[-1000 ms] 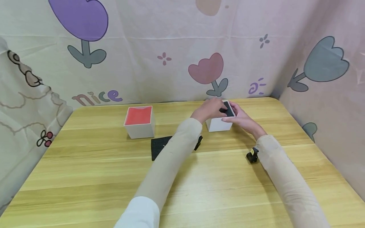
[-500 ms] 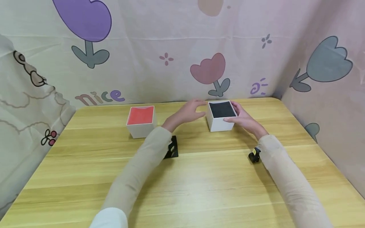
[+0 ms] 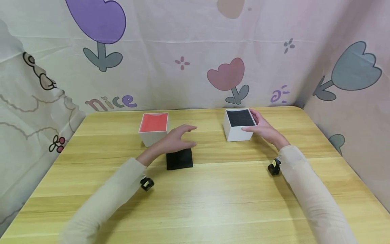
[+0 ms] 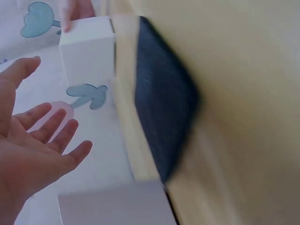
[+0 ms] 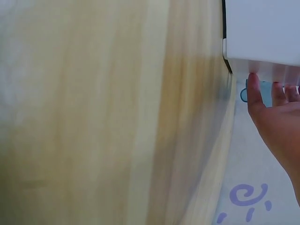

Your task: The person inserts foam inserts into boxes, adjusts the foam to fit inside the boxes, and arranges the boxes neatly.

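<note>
My left hand (image 3: 176, 139) hovers in the air with thumb and fingers spread and nothing between them; the left wrist view shows its palm (image 4: 30, 161). Just below it, a flat black square piece (image 3: 179, 159) lies on the table, its back part hidden by the hand. At the right, my right hand (image 3: 264, 128) holds a white box (image 3: 239, 134) by its right side, thumb at the front and fingers toward the back. Dark material (image 3: 241, 118) fills the box's top. In the right wrist view, fingertips (image 5: 253, 82) touch the box wall.
A second white box (image 3: 152, 138) with a red top (image 3: 153, 122) stands left of the black piece, close to my left wrist. Patterned cloth (image 3: 158, 78) hangs behind the wooden table (image 3: 213, 196). Small black cameras sit at both wrists.
My left hand has come out of the top of the dark-filled box and moved left and toward me, over the black piece. The right hand keeps its hold on the box.
</note>
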{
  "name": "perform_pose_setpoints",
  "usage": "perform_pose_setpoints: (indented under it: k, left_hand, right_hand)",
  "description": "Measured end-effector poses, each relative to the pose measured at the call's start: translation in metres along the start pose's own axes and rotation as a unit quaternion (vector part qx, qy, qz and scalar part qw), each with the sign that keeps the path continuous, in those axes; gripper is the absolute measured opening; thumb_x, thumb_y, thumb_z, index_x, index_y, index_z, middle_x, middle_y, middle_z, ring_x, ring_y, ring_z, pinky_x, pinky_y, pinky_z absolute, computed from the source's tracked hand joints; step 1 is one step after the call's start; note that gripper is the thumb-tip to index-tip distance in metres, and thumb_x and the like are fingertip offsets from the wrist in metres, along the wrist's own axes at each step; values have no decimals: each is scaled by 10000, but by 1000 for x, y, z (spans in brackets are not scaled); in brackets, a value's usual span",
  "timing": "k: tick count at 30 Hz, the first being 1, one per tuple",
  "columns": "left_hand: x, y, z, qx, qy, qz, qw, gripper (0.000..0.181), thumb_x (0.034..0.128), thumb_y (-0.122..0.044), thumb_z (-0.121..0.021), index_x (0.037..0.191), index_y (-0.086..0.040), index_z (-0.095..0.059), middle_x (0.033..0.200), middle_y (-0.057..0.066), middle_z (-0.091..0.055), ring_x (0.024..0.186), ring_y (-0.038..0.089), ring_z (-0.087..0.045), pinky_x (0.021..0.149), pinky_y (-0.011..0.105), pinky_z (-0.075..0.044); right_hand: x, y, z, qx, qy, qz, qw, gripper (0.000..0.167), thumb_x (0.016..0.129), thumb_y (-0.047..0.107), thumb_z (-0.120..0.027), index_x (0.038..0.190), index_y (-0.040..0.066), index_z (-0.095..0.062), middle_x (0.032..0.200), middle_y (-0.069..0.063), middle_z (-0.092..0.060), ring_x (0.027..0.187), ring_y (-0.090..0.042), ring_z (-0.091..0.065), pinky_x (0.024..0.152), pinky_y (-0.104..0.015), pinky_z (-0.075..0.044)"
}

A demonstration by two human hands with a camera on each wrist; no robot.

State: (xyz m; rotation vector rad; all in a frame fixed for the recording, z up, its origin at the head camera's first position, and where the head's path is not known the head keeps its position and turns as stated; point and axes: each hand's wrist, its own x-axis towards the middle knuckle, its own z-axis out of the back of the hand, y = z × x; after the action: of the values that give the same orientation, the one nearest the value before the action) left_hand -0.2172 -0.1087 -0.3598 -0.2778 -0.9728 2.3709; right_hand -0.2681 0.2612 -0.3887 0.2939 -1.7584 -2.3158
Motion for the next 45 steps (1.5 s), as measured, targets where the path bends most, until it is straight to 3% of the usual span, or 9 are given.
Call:
perform_pose_setpoints:
  k: [4, 7, 11, 15, 19, 23, 34, 45]
  left_hand:
    - [-23, 14, 6, 208, 242, 56, 9995, 695, 873, -269, -722, 1439, -4, -418, 1439, 172, -427, 1298, 340, -408, 1022, 488, -392]
    - [-36, 24, 10, 455, 675, -16, 9967, 742, 860, -288, -735, 1437, 34, -398, 1442, 200, -417, 1305, 352, -400, 1045, 494, -363]
    - [-50, 36, 11, 737, 1378, -20, 9877, 865, 831, -366, -751, 1468, 40, -329, 1483, 224, -349, 1337, 373, -338, 1070, 526, -310]
    - [-58, 44, 8, 824, 1649, 194, 9827, 992, 793, -420, -778, 1515, -1, -243, 1541, 220, -231, 1380, 393, -238, 1082, 550, -275]
    - [-61, 50, 3, 859, 1570, 163, 9837, 1010, 784, -406, -790, 1514, 13, -232, 1547, 234, -193, 1385, 412, -198, 1082, 558, -265]
    - [-62, 54, 0, 941, 1417, 22, 9854, 968, 788, -361, -798, 1496, 32, -268, 1497, 232, -254, 1346, 396, -238, 1066, 534, -295]
    - [-68, 52, -5, 1058, 1000, -147, 9892, 910, 714, -285, -825, 1429, 48, -370, 1321, 180, -319, 1200, 344, -289, 968, 499, -364]
    - [-69, 47, -4, 1271, 857, -129, 9881, 866, 745, -439, -758, 1417, -7, -423, 1321, 126, -407, 1187, 292, -349, 956, 496, -372]
  right_hand:
    - [0, -1, 2, -48, -27, -7, 10000, 942, 864, 36, -684, 1540, 47, -27, 1583, -166, -128, 1420, -268, -178, 1146, -415, -171]
    - [0, -2, 4, -72, -40, -7, 10000, 943, 863, 38, -687, 1539, 42, -30, 1584, -166, -125, 1425, -265, -169, 1147, -415, -167]
    - [0, -4, 4, -44, -46, -25, 10000, 942, 857, 22, -686, 1537, 38, -34, 1582, -169, -129, 1427, -269, -167, 1147, -417, -169]
    - [1, -4, 4, 20, -19, -60, 10000, 951, 858, -3, -679, 1538, 39, -16, 1585, -166, -112, 1431, -268, -154, 1146, -417, -168]
    - [2, -4, 4, 45, -2, -99, 9999, 957, 860, -17, -670, 1540, 42, 1, 1590, -161, -93, 1435, -264, -137, 1148, -415, -158]
    - [3, -3, 4, 74, 2, -115, 9999, 951, 860, -25, -665, 1538, 38, -2, 1588, -164, -94, 1434, -264, -133, 1150, -419, -149]
    - [4, -3, 3, 73, -2, -112, 9999, 956, 854, -26, -667, 1538, 40, -2, 1588, -173, -95, 1436, -276, -132, 1151, -421, -142]
    - [1, 1, 0, 121, -9, -30, 9999, 950, 851, -24, -666, 1538, 43, -13, 1583, -176, -115, 1426, -280, -154, 1149, -415, -156]
